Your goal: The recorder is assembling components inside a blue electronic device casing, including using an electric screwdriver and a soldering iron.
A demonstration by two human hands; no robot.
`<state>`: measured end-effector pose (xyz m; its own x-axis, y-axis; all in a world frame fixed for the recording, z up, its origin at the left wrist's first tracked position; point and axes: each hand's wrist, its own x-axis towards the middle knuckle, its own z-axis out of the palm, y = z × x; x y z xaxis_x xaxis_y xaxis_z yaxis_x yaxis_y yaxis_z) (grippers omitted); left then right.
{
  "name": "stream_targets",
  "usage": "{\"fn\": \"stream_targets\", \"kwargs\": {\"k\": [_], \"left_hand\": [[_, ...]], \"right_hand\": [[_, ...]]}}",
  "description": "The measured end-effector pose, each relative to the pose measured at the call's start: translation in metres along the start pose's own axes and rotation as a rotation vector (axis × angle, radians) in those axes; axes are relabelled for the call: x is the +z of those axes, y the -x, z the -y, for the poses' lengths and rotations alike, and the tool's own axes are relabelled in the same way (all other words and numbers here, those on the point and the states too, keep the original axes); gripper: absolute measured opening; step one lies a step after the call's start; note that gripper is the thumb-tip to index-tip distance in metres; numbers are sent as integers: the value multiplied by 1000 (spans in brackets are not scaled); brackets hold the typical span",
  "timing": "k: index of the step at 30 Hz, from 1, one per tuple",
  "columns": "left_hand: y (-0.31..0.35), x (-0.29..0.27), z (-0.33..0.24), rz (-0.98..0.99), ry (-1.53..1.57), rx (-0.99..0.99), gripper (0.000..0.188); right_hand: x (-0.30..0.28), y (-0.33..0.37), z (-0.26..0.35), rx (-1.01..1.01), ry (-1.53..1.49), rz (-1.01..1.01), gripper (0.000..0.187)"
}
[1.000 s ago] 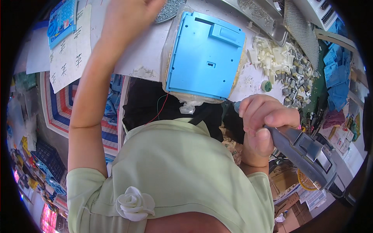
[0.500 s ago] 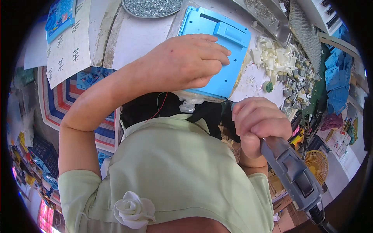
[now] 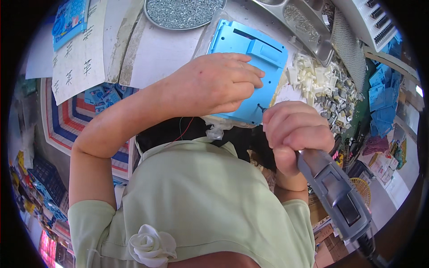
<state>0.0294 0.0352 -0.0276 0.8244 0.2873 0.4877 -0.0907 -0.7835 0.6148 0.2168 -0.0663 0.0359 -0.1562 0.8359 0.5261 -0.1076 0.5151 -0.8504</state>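
A light-blue plastic casing (image 3: pixel 265 95) with a slot, a raised block and several dark screw holes lies on a clear plastic bag in front of me. My left hand (image 3: pixel 219 82) rests across its left part, palm down, fingers laid over the surface and slightly bent. In my right hand (image 3: pixel 299 131) is a grey corded electric screwdriver (image 3: pixel 333 185), its body slanting down to the lower right. Its thin dark bit meets the casing at a hole near the lower right corner. Whether a screw sits under the bit is too small to tell.
A round metal dish of screws (image 3: pixel 183 12) stands beyond the casing. To the right are a compartmented steel tray (image 3: pixel 328 56), a heap of cream plastic parts (image 3: pixel 313 80) and small grey parts (image 3: pixel 342 105). A striped lined bin (image 3: pixel 58 120) with blue pieces sits at the left.
The screwdriver's bit has shifted from the casing's bottom corner to a hole slightly farther up. My left hand stays on the casing. The whole view has tilted slightly.
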Motion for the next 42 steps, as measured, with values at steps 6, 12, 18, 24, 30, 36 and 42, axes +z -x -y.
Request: {"fn": "stream_targets", "kwargs": {"k": [6,12,18,24,30,36,42], "left_hand": [[0,-2,0,14,35,-17,13],[-3,-2,-1,42,53,-35,13],[-7,-4,5,53,64,-27,14],[-3,-5,2,56,60,-74,16],[-2,-2,-5,26,84,-90,16],[-6,-9,-6,-33,180,-126,16],[-5,-26,-14,-18,176,-188,19]], "right_hand": [[-22,-21,-3,44,-59,-267,25],[-26,-25,-18,64,41,-77,27],[-62,-57,-10,-54,-45,-161,23],[-65,-69,-58,-49,-81,-111,19],[-65,-68,-54,94,31,-136,14],[-55,-81,8,25,-253,55,28],[-17,-73,7,51,-380,144,35]]}}
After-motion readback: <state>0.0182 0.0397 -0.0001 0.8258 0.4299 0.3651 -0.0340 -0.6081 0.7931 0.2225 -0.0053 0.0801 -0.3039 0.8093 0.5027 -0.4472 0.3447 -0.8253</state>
